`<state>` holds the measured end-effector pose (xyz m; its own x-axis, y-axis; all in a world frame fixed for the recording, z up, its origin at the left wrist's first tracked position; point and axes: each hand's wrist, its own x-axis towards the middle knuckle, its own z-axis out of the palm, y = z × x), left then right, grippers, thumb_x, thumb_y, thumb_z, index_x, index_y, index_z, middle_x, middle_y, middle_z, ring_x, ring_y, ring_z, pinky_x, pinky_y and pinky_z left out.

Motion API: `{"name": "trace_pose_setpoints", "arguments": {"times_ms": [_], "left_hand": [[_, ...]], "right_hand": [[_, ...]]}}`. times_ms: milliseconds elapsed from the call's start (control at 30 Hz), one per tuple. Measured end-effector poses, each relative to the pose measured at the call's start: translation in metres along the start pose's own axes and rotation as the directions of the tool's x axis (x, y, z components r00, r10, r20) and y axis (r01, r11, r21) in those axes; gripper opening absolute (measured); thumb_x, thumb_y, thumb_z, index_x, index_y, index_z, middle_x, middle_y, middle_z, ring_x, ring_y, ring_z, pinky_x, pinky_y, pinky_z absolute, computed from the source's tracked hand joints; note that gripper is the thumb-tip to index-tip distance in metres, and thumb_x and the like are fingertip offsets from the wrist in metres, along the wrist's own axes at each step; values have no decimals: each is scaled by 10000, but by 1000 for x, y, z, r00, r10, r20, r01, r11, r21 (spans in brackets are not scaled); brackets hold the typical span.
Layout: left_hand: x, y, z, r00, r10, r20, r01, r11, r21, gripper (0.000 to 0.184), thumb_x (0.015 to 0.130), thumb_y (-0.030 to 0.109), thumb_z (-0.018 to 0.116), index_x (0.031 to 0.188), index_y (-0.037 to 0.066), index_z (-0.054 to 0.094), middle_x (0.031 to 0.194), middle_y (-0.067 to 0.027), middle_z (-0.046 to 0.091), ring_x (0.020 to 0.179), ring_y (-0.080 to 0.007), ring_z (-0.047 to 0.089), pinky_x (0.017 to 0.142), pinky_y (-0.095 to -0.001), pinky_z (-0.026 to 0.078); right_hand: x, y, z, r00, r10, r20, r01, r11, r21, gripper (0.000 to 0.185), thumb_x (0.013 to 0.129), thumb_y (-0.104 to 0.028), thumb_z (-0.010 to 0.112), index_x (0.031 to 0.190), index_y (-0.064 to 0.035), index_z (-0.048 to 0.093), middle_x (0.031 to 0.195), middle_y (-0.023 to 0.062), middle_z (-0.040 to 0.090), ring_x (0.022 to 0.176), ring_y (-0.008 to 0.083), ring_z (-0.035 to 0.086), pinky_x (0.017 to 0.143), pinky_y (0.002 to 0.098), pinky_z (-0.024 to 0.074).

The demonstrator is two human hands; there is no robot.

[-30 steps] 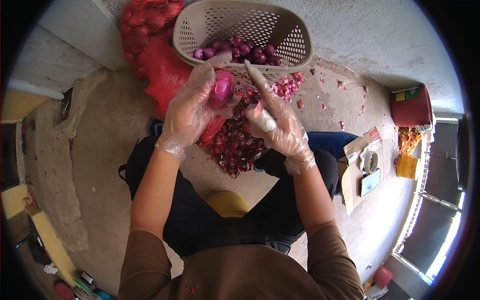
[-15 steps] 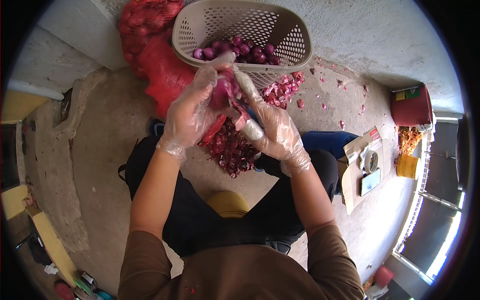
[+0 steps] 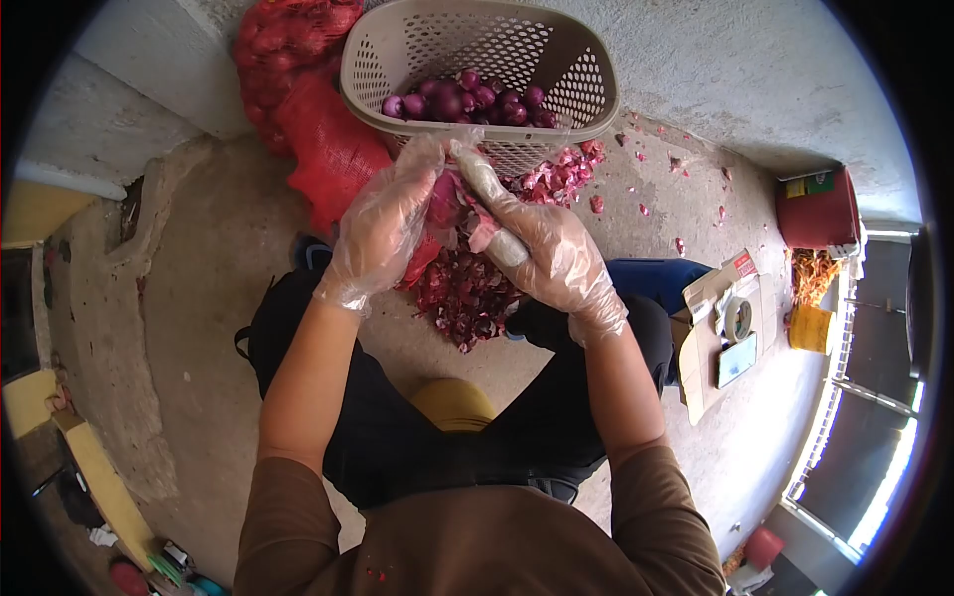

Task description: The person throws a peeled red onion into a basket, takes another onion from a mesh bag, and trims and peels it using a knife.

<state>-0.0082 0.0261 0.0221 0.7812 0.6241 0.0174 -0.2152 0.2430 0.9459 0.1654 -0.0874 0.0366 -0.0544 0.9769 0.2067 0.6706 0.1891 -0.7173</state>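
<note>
Clear plastic gloves [image 3: 568, 250] go with a brown short-sleeved shirt [image 3: 487, 546] and black trousers [image 3: 378, 409].

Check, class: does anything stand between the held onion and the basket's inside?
Yes. In this view, the tips of the left hand and right hand, then the near rim of the basket, lie between the onion and the basket's inside. Nothing else visible does.

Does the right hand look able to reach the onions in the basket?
Probably yes: the basket is open on top, and only its near rim stands between the right hand and the onions.
</note>
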Motion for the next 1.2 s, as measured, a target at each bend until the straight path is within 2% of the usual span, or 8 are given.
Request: {"name": "trace_pose_setpoints", "arguments": {"times_ms": [133, 267, 467, 533, 667, 800, 933, 1200], "left_hand": [[-1, -3, -3, 1000, -14, -22, 16, 998, 64, 452, 1052, 309, 368, 1387, 17, 446, 1316, -95, 531, 1181, -193, 547, 864, -365, 562], [-3, 1, 2, 997, -55, -55, 50, 996, -76, 444, 1044, 301, 387, 1376, 17, 465, 1315, -86, 535, 1164, -172, 562, 815, -323, 572], [-5, -7, -8, 997, -31, -69, 37, 994, 99, 468, 1027, 309, 422, 1371, -5, 469, 1305, -83, 547, 1133, -154, 593, 776, -277, 574], [-5, -10, -9, 996, -15, -92, 26, 993, 114, 485, 1027, 321, 427, 1380, -10, 459, 1311, -84, 546, 1134, -154, 597, 767, -274, 577], [-5, 17, 9, 996, -88, -23, 83, 980, -179, 523, 1031, 355, 436, 1405, -11, 426, 1335, -93, 531, 1168, -167, 584, 809, -298, 576], [-2, 12, 7, 997, -44, -60, 28, 969, -246, 542, 1028, 384, 472, 1420, 14, 418, 1343, -87, 518, 1190, -177, 564, 897, -332, 545], [-4, 6, 0, 997, -37, -62, 18, 960, -281, 559, 1010, 405, 518, 1403, 19, 422, 1316, -89, 519, 1192, -193, 555, 959, -368, 510], [0, 2, 0, 999, 35, -27, -38, 990, -132, 584, 994, 452, 538, 1344, -3, 431, 1293, -114, 515, 1201, -207, 544, 1002, -387, 489]], "right_hand": [[1, -9, -8, 999, 49, 0, -49, 998, 46, 592, 929, -210, 589, 1495, -175, 419, 874, 218, 669, 714, 402, 649, 670, 445, 519], [4, -16, -15, 991, 129, 48, -134, 980, 148, 561, 942, -213, 589, 1481, -165, 444, 1041, 227, 674, 904, 382, 676, 795, 392, 532], [2, -9, -15, 946, 322, 41, -319, 902, 292, 549, 974, -302, 597, 1474, -129, 449, 1308, 199, 613, 1215, 349, 596, 991, 365, 473], [0, -3, -11, 947, 322, 2, -302, 884, 357, 567, 974, -332, 605, 1475, -118, 446, 1329, 198, 604, 1220, 326, 601, 997, 372, 469], [0, -2, -11, 953, 302, 5, -281, 882, 377, 640, 968, -362, 620, 1509, -113, 386, 1316, 208, 613, 1206, 293, 616, 996, 386, 468], [0, -4, -16, 973, 222, 58, -226, 883, 412, 724, 964, -374, 619, 1553, -119, 283, 1308, 217, 613, 1201, 326, 614, 993, 397, 468], [0, 5, -8, 999, -31, -28, 37, 958, 285, 745, 967, -385, 598, 1562, -110, 245, 1301, 235, 606, 1190, 406, 596, 979, 414, 475], [1, -10, -13, 986, 104, 133, -125, 979, 158, 726, 968, -401, 570, 1561, -132, 249, 1172, 268, 633, 1002, 465, 620, 838, 471, 509]]}}
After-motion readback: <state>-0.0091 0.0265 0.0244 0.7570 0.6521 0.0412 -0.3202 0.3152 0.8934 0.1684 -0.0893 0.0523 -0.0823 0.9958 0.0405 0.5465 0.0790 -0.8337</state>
